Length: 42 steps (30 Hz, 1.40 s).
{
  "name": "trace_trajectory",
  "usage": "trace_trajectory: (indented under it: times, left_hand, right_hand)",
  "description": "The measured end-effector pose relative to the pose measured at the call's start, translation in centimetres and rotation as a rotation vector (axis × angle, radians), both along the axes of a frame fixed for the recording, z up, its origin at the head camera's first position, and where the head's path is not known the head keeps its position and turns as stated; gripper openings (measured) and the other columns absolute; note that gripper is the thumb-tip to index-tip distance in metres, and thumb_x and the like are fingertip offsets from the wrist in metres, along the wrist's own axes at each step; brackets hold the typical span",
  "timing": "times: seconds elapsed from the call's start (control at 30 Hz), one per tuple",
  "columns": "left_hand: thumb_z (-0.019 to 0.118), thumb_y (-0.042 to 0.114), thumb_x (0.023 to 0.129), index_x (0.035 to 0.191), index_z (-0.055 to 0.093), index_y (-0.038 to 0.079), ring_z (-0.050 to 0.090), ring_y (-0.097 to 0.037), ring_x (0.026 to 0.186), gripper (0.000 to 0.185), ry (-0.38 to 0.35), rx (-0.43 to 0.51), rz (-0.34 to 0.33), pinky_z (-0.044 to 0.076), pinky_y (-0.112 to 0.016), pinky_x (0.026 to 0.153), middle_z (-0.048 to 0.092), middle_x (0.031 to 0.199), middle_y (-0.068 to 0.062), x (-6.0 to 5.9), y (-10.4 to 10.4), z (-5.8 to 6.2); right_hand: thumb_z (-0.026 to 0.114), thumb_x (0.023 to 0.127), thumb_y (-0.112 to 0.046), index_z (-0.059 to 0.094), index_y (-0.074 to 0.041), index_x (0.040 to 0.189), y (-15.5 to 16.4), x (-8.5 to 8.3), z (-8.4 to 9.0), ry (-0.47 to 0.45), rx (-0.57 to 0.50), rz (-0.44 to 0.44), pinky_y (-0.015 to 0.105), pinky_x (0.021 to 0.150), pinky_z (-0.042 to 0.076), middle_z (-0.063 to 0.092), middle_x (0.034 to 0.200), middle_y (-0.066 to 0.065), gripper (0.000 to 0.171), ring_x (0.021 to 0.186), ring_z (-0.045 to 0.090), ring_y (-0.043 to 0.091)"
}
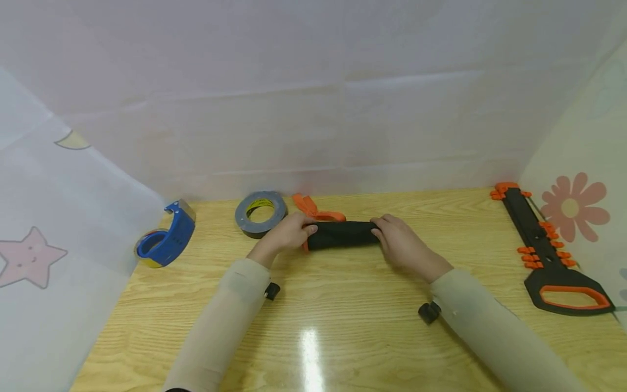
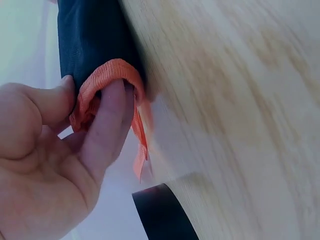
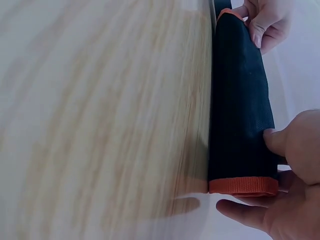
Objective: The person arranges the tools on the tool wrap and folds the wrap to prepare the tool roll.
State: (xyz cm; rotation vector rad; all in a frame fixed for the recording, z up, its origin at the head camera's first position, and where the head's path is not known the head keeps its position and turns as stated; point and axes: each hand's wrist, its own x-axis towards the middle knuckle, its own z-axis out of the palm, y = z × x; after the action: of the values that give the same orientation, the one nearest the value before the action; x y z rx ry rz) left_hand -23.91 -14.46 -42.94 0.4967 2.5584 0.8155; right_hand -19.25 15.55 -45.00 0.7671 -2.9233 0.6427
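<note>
A rolled-up black cloth (image 1: 345,235) with orange edging lies lengthwise on the wooden table, an orange strap (image 1: 307,206) trailing behind its left end. My left hand (image 1: 289,231) grips that end. In the left wrist view, the thumb presses the outside of the black roll (image 2: 97,40) while fingers reach inside its orange-trimmed opening. At the opposite end, my right hand (image 1: 404,245) holds the roll. The right wrist view has the thumb against the cloth (image 3: 240,110) near the orange hem, other fingers behind and below it, partly hidden.
Close to my left hand lies a roll of grey tape (image 1: 279,209). Farther left stands a blue tape dispenser (image 1: 176,237). A long black tool (image 1: 524,218) with orange clips and a loop handle lies at the right edge. Pale cloth walls (image 1: 343,125) enclose the table.
</note>
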Motion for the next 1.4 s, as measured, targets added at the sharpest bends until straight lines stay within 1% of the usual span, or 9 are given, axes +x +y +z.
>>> trace_trajectory:
  times: [0.07, 0.17, 0.23, 0.33, 0.53, 0.73, 0.87, 1.07, 1.4]
  left_hand:
    - [0.056, 0.022, 0.114, 0.144, 0.067, 0.004, 0.053, -0.019, 0.066, 0.036, 0.037, -0.006, 0.033, 0.055, -0.043, 0.086, 0.064, 0.085, -0.006, -0.1, 0.2, -0.1]
    - [0.063, 0.020, 0.111, 0.145, 0.065, 0.006, 0.071, -0.026, 0.098, 0.037, 0.140, -0.019, 0.049, 0.058, -0.047, 0.099, 0.074, 0.118, -0.011, 0.0, 0.6, -0.2]
    - [0.068, 0.018, 0.108, 0.142, 0.067, 0.005, 0.069, -0.031, 0.123, 0.035, 0.212, -0.043, 0.039, 0.056, -0.050, 0.107, 0.072, 0.136, -0.014, 0.2, 0.9, -0.2]
    - [0.075, 0.021, 0.104, 0.142, 0.068, 0.004, 0.066, -0.036, 0.133, 0.042, 0.258, -0.090, -0.003, 0.054, -0.052, 0.112, 0.070, 0.143, -0.015, 0.6, 1.2, 0.0]
    - [0.086, 0.027, 0.096, 0.152, 0.062, 0.007, 0.062, -0.034, 0.141, 0.064, 0.213, -0.118, -0.081, 0.050, -0.051, 0.118, 0.066, 0.152, -0.012, 0.5, 0.5, 0.3]
    - [0.081, 0.027, 0.100, 0.159, 0.056, 0.010, 0.063, -0.031, 0.138, 0.066, 0.142, -0.101, -0.118, 0.053, -0.049, 0.114, 0.059, 0.159, -0.012, -0.5, -0.1, -0.2]
    - [0.078, 0.030, 0.102, 0.160, 0.054, 0.013, 0.065, -0.027, 0.124, 0.066, 0.084, -0.081, -0.122, 0.055, -0.046, 0.105, 0.057, 0.162, -0.011, -1.1, -0.2, -0.7]
    - [0.078, 0.028, 0.102, 0.158, 0.056, 0.011, 0.067, -0.028, 0.130, 0.063, 0.097, -0.088, -0.138, 0.054, -0.048, 0.112, 0.057, 0.162, -0.012, -1.4, 0.2, -1.0]
    - [0.082, 0.026, 0.099, 0.161, 0.054, 0.013, 0.053, -0.032, 0.151, 0.069, 0.157, -0.134, -0.159, 0.049, -0.050, 0.120, 0.055, 0.164, -0.009, -0.6, 0.5, -0.5]
  right_hand:
    - [0.053, 0.115, -0.013, 0.060, 0.013, 0.143, 0.0, -0.3, 0.0, -0.032, 0.003, -0.007, 0.054, 0.099, 0.059, 0.070, 0.124, 0.026, 0.040, 0.113, 0.069, 0.040]
    - [0.051, 0.115, -0.013, 0.058, 0.014, 0.145, 0.0, -0.6, 0.0, -0.049, 0.004, -0.006, 0.054, 0.099, 0.058, 0.070, 0.123, 0.026, 0.041, 0.111, 0.069, 0.039]
    - [0.051, 0.115, -0.013, 0.057, 0.014, 0.146, -0.1, -0.9, 0.0, -0.056, 0.004, -0.002, 0.054, 0.098, 0.058, 0.071, 0.121, 0.026, 0.041, 0.110, 0.068, 0.039]
    - [0.049, 0.116, -0.015, 0.056, 0.012, 0.148, -0.2, -1.3, 0.1, -0.102, -0.007, -0.018, 0.054, 0.098, 0.057, 0.070, 0.121, 0.025, 0.043, 0.109, 0.067, 0.038]
    - [0.047, 0.117, -0.019, 0.054, 0.009, 0.153, -0.1, -2.2, 0.1, -0.213, -0.036, -0.050, 0.054, 0.096, 0.055, 0.068, 0.123, 0.025, 0.046, 0.106, 0.066, 0.034]
    - [0.049, 0.117, -0.022, 0.051, 0.007, 0.151, 0.4, -2.6, 0.0, -0.263, -0.139, -0.096, 0.058, 0.104, 0.054, 0.068, 0.135, 0.029, 0.045, 0.122, 0.068, 0.042]
    - [0.058, 0.114, -0.019, 0.059, 0.004, 0.140, 1.0, -2.8, 0.0, -0.169, -0.175, -0.095, 0.060, 0.108, 0.052, 0.068, 0.135, 0.025, 0.036, 0.126, 0.065, 0.044]
    - [0.080, 0.100, -0.019, 0.067, 0.004, 0.138, 2.2, -2.5, 0.4, 0.015, -0.074, 0.048, 0.061, 0.116, 0.048, 0.066, 0.144, 0.023, 0.046, 0.136, 0.060, 0.045]
    - [0.080, 0.099, -0.017, 0.062, 0.002, 0.148, 2.7, -2.7, 0.6, -0.028, -0.007, 0.088, 0.058, 0.111, 0.055, 0.066, 0.148, 0.024, 0.056, 0.133, 0.067, 0.044]
